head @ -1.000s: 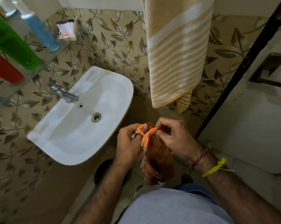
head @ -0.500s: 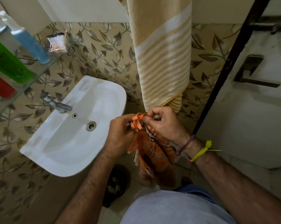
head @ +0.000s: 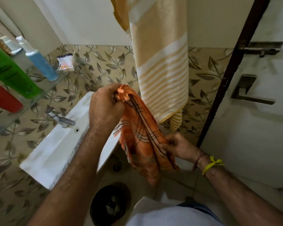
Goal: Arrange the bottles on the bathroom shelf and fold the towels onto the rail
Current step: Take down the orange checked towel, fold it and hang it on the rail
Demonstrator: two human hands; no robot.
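Observation:
An orange checked towel (head: 142, 137) hangs folded between my hands, in front of the sink. My left hand (head: 105, 108) grips its fringed top end, raised high. Lower down, my right hand (head: 178, 146) pinches the towel's side fold. A yellow and white striped towel (head: 162, 62) hangs down the wall from above; its rail is out of view. On the glass shelf (head: 39, 95) at the left stand a green bottle (head: 10, 74), a red bottle (head: 2, 98), a blue bottle (head: 39, 62) and a clear one behind it.
A white sink (head: 56, 149) with a tap (head: 62, 119) juts out under the shelf. A small crumpled sachet (head: 65, 61) lies at the shelf's far end. A white door (head: 251, 111) with a handle and a bolt stands at the right. A dark floor drain (head: 109, 206) lies below.
My left hand has lifted the towel's fringed end upward. My right hand has let go of that end and slid down to the towel's lower fold. The view has tilted up.

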